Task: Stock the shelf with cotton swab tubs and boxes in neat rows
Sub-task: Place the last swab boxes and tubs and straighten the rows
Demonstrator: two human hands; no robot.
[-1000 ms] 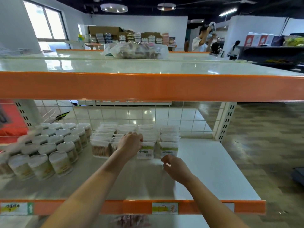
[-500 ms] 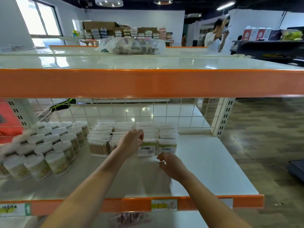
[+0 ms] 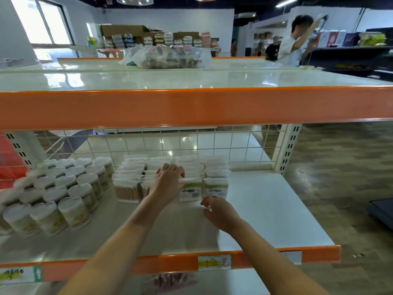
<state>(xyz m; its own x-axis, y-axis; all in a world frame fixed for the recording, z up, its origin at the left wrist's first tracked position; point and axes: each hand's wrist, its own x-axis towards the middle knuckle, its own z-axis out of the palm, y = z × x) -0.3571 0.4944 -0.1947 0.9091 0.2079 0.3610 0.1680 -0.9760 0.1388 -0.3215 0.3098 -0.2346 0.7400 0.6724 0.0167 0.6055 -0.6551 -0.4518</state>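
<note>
Shop floor w/ orange-edged shelving; work is on the white middle shelf (image 3: 265,209), wire grid at its back. On the left side, round cotton swab tubs (image 3: 70,188) stand in several rows front to back, looks tidy, though the far-left ones are blurred. Just beside them, centre, the cotton swab boxes (image 3: 215,182) sit in approx. four columns running back to the grid; front box of the left column shows wooden sticks, the two right fronts show green labels.

Left hand (image 3: 167,182) rests on top of the boxes, fingers curled over the edge of the third column's front box (image 3: 190,189); seems to be nudging or squaring it, can't tell if it's truly gripped. Right hand (image 3: 221,213) hovers just above the shelf in front of the right column, fingers loosely curled, holding nothing visible.

Progress, as a judgement: well along. Tubs & boxes are both placed; what's left seems to be straightening the front boxes, maybe filling the bare right part of the shelf if more stock exists — none in view.
</note>
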